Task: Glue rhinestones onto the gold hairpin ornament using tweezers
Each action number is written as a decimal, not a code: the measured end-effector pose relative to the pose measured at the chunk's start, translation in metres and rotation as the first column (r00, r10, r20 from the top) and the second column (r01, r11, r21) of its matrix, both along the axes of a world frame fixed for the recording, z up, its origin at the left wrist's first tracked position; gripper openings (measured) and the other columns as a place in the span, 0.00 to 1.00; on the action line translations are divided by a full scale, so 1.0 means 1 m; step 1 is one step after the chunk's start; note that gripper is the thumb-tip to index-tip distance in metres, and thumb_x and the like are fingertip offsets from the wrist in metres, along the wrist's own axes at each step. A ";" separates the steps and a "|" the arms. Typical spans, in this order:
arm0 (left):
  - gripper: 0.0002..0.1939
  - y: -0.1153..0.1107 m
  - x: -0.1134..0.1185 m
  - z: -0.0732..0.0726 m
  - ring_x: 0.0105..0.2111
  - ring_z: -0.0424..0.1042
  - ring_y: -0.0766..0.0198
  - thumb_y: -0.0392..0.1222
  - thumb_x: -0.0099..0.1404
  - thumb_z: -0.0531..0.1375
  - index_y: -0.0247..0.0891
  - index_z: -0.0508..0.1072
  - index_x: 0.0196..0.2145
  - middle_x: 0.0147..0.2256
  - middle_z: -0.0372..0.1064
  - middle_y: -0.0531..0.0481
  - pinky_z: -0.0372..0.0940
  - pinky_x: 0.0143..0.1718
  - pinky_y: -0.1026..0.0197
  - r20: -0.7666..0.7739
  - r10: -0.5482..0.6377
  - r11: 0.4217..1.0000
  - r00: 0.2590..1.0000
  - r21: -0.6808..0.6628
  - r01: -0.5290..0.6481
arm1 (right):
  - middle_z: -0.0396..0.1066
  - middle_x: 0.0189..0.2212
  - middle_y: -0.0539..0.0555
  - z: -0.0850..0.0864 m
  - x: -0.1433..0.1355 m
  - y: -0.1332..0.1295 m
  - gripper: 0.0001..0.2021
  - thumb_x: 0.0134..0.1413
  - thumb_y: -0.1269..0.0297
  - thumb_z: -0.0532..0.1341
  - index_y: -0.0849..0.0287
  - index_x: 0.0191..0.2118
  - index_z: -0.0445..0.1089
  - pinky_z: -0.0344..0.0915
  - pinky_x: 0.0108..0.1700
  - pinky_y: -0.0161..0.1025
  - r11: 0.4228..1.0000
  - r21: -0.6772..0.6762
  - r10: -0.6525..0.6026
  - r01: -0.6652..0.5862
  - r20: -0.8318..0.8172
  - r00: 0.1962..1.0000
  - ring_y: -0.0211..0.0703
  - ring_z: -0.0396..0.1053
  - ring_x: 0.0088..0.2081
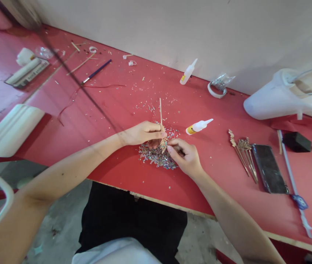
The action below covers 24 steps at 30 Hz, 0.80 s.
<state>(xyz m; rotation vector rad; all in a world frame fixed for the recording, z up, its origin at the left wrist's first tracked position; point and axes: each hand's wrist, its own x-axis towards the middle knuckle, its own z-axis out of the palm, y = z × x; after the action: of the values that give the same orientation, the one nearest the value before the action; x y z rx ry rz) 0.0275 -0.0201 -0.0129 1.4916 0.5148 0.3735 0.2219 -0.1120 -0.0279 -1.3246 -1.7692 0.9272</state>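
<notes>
- Tabletop: red, fading to pale pink at the far left of the frame
- Hairpin, centre: gold
- Rhinestones, below centre: silvery grey with a multicoloured speckle
- Glue bottle, right of centre, and second glue bottle, top centre: both white with yellow labels
- Paintbrush, upper left: dark blue handle
- Phone, right: glossy black
- Pitcher, upper right: white
- Trousers, bottom: plain black

Red table, count: glue bottles, 2, one by far edge; tape roll, far edge, 1; white bucket, 1; paintbrush, 1; smartphone, 1; held hairpin, 1; laid-down hairpins overlap, number uncertain.
</notes>
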 end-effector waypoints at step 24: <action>0.21 0.002 0.001 0.004 0.19 0.68 0.72 0.55 0.65 0.58 0.33 0.68 0.26 0.20 0.68 0.52 0.65 0.24 0.69 -0.080 -0.041 0.999 0.996 0.009 0.041 | 0.51 0.15 0.42 0.000 0.000 0.000 0.06 0.59 0.64 0.58 0.57 0.31 0.66 0.47 0.20 0.32 0.999 0.038 0.028 -0.031 0.073 0.997 0.30 0.47 0.17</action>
<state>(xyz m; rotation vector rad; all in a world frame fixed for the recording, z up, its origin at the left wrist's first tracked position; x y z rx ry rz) 0.0281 -0.0181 -0.0086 1.5296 0.5455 0.2856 0.2217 -0.1119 -0.0275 -1.3254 -1.8580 0.8659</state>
